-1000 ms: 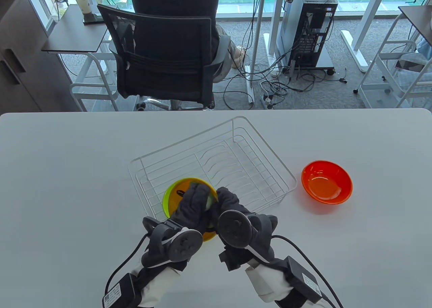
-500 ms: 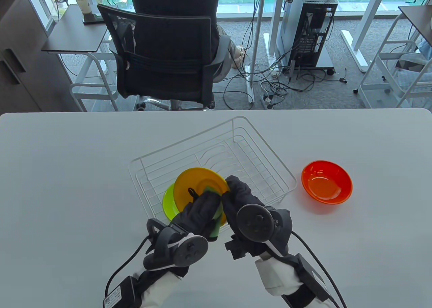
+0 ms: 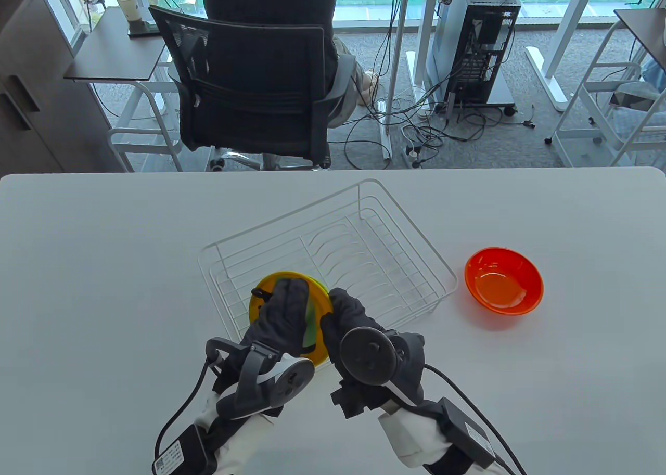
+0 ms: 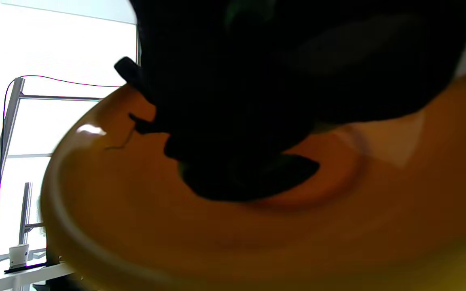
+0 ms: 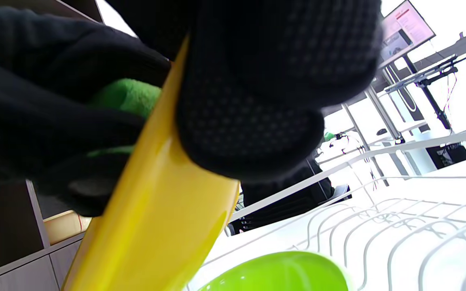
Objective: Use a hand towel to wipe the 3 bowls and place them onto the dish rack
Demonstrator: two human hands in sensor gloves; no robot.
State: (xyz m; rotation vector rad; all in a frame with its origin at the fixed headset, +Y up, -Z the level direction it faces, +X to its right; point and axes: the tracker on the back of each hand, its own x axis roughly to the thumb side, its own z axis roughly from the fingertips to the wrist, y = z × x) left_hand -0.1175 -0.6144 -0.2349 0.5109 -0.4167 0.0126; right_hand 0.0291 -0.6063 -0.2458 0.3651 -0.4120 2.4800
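Yellow bowl (image 3: 265,293); lime-green bowl (image 5: 281,271); green hand towel (image 5: 126,96); translucent orange-red bowl (image 3: 503,281); white wire dish rack (image 3: 364,235); black gloves, dotted grip texture; pale grey table (image 3: 104,267)

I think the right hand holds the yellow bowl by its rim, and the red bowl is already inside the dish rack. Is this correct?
Not quite. The red bowl stands on the table, right of the dish rack, as the table view shows. The right hand does hold the yellow bowl by its rim.
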